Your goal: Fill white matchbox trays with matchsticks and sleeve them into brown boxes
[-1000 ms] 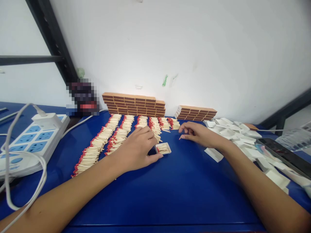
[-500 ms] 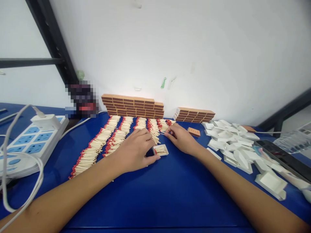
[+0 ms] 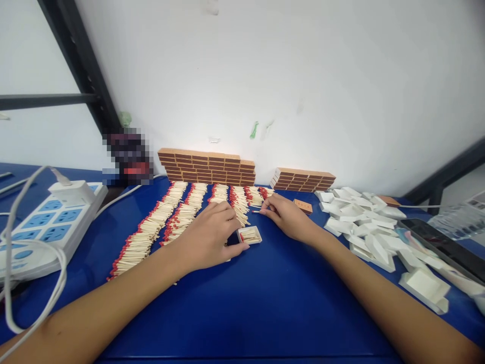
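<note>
A small white matchbox tray (image 3: 259, 241) with some red-tipped matches inside lies on the blue table. My left hand (image 3: 212, 233) is curved round its left end, thumb at the near side and fingers at the far side. Beyond the tray and a little to its right, my right hand (image 3: 282, 215) pinches a match (image 3: 256, 211) between thumb and fingertips, its stick pointing left. Rows of loose matches (image 3: 146, 232) run back from beside my left forearm, and shorter piles (image 3: 238, 199) lie just past the tray.
Brown matchboxes are stacked against the wall at left (image 3: 206, 167) and right (image 3: 305, 179). A single matchbox (image 3: 303, 206) lies past my right hand. Several white trays (image 3: 359, 217) and a phone (image 3: 443, 247) are at right. A power strip (image 3: 49, 227) with white cables sits at left.
My right hand has drawn back slightly to the right from the match piles, and the match in its fingertips shows more clearly. My left hand stays at the tray.
</note>
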Tool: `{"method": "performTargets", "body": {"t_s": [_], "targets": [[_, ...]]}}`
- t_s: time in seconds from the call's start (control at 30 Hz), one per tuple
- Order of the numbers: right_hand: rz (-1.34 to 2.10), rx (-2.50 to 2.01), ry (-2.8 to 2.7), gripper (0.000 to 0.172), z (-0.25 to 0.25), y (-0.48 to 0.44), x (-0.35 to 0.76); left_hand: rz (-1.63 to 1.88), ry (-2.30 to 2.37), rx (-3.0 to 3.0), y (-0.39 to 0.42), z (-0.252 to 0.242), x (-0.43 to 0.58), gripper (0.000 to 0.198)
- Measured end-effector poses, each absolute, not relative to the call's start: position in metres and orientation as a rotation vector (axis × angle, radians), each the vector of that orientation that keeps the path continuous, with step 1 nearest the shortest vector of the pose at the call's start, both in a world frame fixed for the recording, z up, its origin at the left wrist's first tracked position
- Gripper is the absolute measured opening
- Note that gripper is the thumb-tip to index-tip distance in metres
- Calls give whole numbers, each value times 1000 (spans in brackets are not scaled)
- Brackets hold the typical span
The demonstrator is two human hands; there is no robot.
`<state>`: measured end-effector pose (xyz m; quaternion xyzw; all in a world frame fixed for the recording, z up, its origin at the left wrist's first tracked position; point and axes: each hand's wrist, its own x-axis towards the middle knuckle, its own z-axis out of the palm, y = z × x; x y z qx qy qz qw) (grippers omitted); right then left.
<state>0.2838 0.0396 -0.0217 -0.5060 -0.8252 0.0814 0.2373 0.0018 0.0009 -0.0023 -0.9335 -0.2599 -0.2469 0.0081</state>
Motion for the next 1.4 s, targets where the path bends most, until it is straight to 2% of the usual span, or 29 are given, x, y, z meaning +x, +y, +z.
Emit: {"method": "performTargets", "body": {"t_s": [0.43, 0.57, 0.73, 1.4], "targets": [[437, -1149, -2362, 11, 1, -13, 249, -734, -912, -2903, 0, 3, 1, 27], [304, -1288, -2177, 17, -2, 5, 267, -767, -859, -2904, -1, 1, 2, 28], [185, -1359, -2133, 10, -20, 30, 278, -823, -755, -2925, -5, -1, 5, 28], [181, -1353, -2162, 5, -30, 46, 273, -835, -754, -2917, -4, -1, 6, 25]]}}
